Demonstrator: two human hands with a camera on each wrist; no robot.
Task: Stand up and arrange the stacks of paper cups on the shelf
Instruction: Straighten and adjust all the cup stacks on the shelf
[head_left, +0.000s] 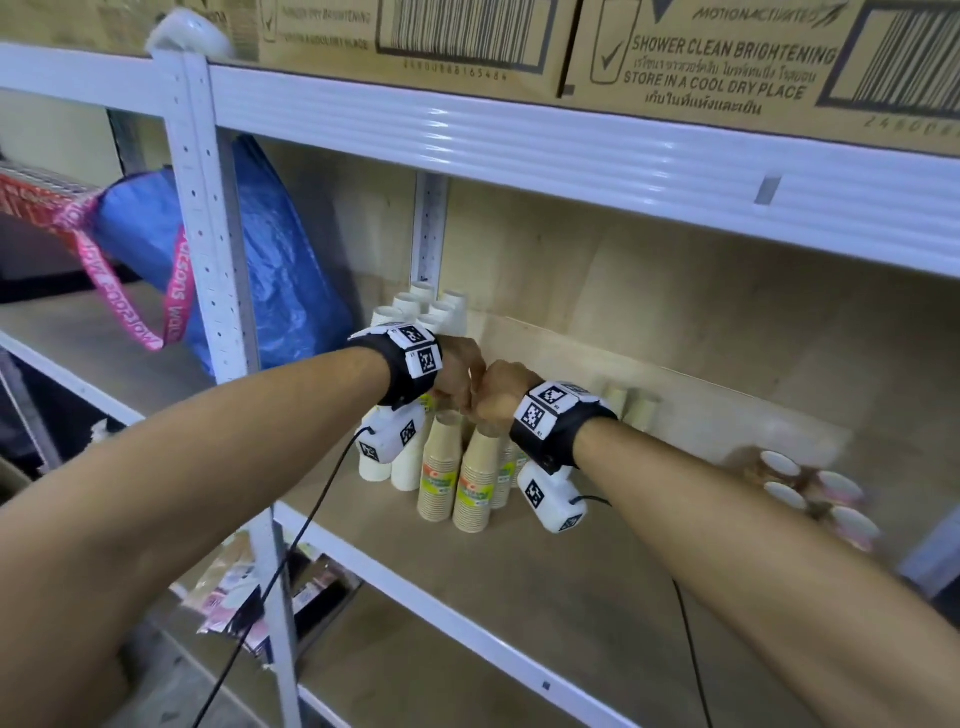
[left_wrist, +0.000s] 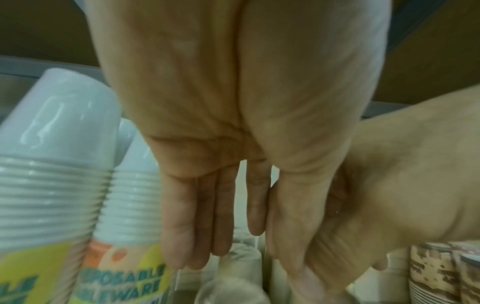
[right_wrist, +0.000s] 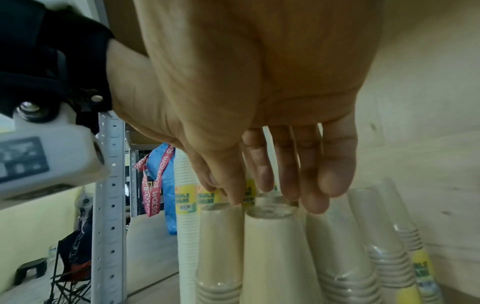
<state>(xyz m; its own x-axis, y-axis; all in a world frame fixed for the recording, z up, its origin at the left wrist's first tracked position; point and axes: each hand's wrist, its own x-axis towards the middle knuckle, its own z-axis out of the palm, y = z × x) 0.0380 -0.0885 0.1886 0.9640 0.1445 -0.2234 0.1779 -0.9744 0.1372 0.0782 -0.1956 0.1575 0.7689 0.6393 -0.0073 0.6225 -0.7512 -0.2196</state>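
Note:
Several wrapped beige cup stacks (head_left: 440, 470) stand upright mid-shelf, with white stacks (head_left: 376, 465) to their left and more white stacks (head_left: 418, 306) behind. Both hands meet just above them. My left hand (head_left: 457, 376) points straight fingers (left_wrist: 200, 222) down between the white wrapped stacks (left_wrist: 54, 148) and the beige ones, holding nothing. My right hand (head_left: 496, 402) hovers with relaxed straight fingers (right_wrist: 335, 170) at the tops of the beige stacks (right_wrist: 270, 236); contact is unclear. Two beige stacks (head_left: 631, 405) lie by the back wall.
Patterned cup stacks (head_left: 810, 493) lie on the shelf at the right, mouths facing me. A blue bag (head_left: 270, 260) hangs past the white upright (head_left: 208, 218) on the left. Cardboard boxes (head_left: 727, 62) sit on the shelf above. The wooden shelf board (head_left: 545, 597) lies in front.

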